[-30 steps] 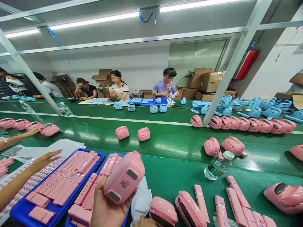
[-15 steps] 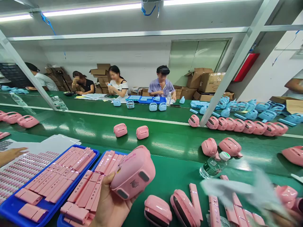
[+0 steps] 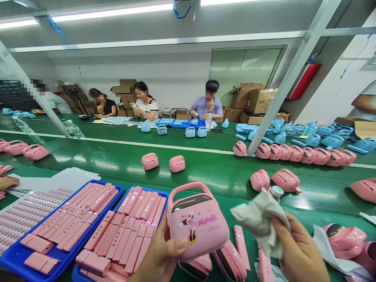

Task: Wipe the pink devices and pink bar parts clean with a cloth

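Pink case, gap to cloth edge

Overhead light tubes glare off green surfaces.

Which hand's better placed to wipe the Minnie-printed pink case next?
Right, likely: the right hand holds a crumpled white cloth beside the pink case, whose Minnie print faces the camera; the left hand is busy gripping that case.
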A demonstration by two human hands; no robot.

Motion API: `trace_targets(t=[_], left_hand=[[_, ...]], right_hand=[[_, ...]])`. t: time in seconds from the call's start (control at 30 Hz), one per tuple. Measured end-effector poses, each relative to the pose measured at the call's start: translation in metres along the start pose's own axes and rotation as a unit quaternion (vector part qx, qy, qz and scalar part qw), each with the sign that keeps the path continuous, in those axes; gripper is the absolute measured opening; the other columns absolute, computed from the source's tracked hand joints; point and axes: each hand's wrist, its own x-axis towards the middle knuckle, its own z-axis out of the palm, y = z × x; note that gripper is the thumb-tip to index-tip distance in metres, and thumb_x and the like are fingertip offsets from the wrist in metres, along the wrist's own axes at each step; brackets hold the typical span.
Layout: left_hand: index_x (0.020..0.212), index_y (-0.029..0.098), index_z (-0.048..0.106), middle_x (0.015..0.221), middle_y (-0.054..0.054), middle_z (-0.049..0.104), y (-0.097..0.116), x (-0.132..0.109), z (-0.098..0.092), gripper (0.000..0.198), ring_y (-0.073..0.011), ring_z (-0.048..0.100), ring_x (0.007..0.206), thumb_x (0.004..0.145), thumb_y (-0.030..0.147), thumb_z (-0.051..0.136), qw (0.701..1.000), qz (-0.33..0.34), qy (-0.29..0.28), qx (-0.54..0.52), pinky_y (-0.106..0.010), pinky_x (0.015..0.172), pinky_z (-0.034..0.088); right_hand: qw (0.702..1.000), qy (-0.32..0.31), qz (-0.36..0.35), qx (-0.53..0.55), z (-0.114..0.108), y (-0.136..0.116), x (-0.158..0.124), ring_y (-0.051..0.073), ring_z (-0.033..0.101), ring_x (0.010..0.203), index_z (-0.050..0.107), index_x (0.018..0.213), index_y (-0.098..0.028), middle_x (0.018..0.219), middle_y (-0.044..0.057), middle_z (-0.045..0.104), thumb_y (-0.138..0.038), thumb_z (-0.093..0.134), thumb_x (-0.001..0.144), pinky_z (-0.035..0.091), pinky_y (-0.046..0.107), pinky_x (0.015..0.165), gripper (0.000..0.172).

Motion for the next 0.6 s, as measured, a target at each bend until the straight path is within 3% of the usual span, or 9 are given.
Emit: trace_targets(t=[0.07,0.1,0.13,0.2,0.3,0.37,0.43,0.53,0.6], left_hand=[[0.135,0.026,0.041,0.115,-0.009,0.068,-0.003,0.000,0.005,0.089,-0.0340,0.060,0.108,0.053,0.019,0.075,1.000,-0.002,-0.018,0.013,-0.042,0.089,0.048],[0.135,0.025,0.042,0.115,-0.010,0.067,-0.004,0.000,0.007,0.086,-0.0346,0.059,0.109,0.055,0.020,0.074,1.000,-0.005,-0.024,0.013,-0.043,0.091,0.047],[0.134,0.024,0.043,0.115,-0.010,0.067,-0.005,0.000,0.009,0.084,-0.0348,0.059,0.110,0.056,0.022,0.074,1.000,-0.005,-0.027,0.011,-0.043,0.092,0.046],[0.133,0.022,0.044,0.115,-0.010,0.067,-0.005,-0.001,0.011,0.080,-0.0350,0.057,0.111,0.058,0.025,0.073,1.000,-0.001,-0.027,0.010,-0.044,0.094,0.045],[0.134,0.022,0.043,0.116,-0.011,0.066,-0.003,0.000,0.008,0.075,-0.0345,0.057,0.112,0.063,0.027,0.069,0.999,-0.009,-0.015,0.030,-0.044,0.094,0.044],[0.133,0.022,0.044,0.116,-0.011,0.066,-0.001,0.001,0.003,0.073,-0.0347,0.056,0.112,0.063,0.027,0.068,0.999,-0.016,-0.021,0.044,-0.045,0.094,0.045],[0.128,0.021,0.048,0.114,-0.012,0.066,0.002,0.001,-0.003,0.074,-0.0368,0.057,0.110,0.058,0.028,0.071,0.997,-0.013,-0.044,0.069,-0.046,0.090,0.047],[0.118,0.020,0.056,0.113,-0.013,0.066,0.005,-0.001,-0.006,0.071,-0.0393,0.058,0.106,0.050,0.024,0.076,0.987,-0.006,-0.075,0.140,-0.046,0.085,0.048],[0.114,0.021,0.059,0.113,-0.012,0.066,0.006,-0.005,-0.003,0.071,-0.0387,0.057,0.107,0.046,0.018,0.078,0.975,0.020,-0.066,0.210,-0.046,0.090,0.046]], right_hand=[[0.999,-0.043,-0.008,0.019,0.035,-0.025,-0.020,0.013,0.065,0.066,0.066,0.103,-0.025,0.087,0.001,0.072,-0.040,0.059,0.084,0.052,0.016,0.054,0.025],[0.996,-0.064,-0.056,0.031,0.049,-0.036,-0.029,0.013,0.067,0.074,0.067,0.104,-0.028,0.094,0.001,0.073,-0.038,0.056,0.086,0.053,0.015,0.061,0.023],[0.987,-0.122,-0.099,0.040,0.060,-0.047,-0.036,0.017,0.067,0.092,0.064,0.111,-0.030,0.110,0.002,0.070,-0.039,0.055,0.087,0.054,0.021,0.077,0.028],[0.961,-0.225,-0.153,0.054,0.075,-0.061,-0.045,0.023,0.051,0.122,0.059,0.121,-0.033,0.134,0.002,0.054,-0.041,0.052,0.087,0.043,0.033,0.101,0.035],[0.949,-0.300,-0.066,0.065,0.085,-0.066,-0.043,0.025,0.034,0.134,0.050,0.130,-0.033,0.143,0.001,0.042,-0.047,0.047,0.088,0.027,0.045,0.111,0.044],[0.950,-0.295,0.044,0.087,0.088,-0.062,-0.035,0.026,0.043,0.129,0.051,0.130,-0.028,0.136,0.005,0.052,-0.054,0.044,0.087,0.032,0.044,0.109,0.051],[0.955,-0.246,0.124,0.109,0.090,-0.053,-0.022,0.027,0.056,0.116,0.057,0.124,-0.021,0.122,0.009,0.063,-0.061,0.042,0.085,0.043,0.041,0.100,0.058],[0.971,-0.159,0.154,0.089,0.090,-0.038,0.000,0.026,0.063,0.100,0.059,0.118,-0.016,0.106,0.010,0.070,-0.063,0.042,0.084,0.052,0.038,0.087,0.061],[0.975,-0.163,0.135,0.061,0.088,-0.034,0.009,0.027,0.064,0.093,0.063,0.111,-0.014,0.099,0.010,0.070,-0.063,0.043,0.083,0.053,0.036,0.081,0.060]])
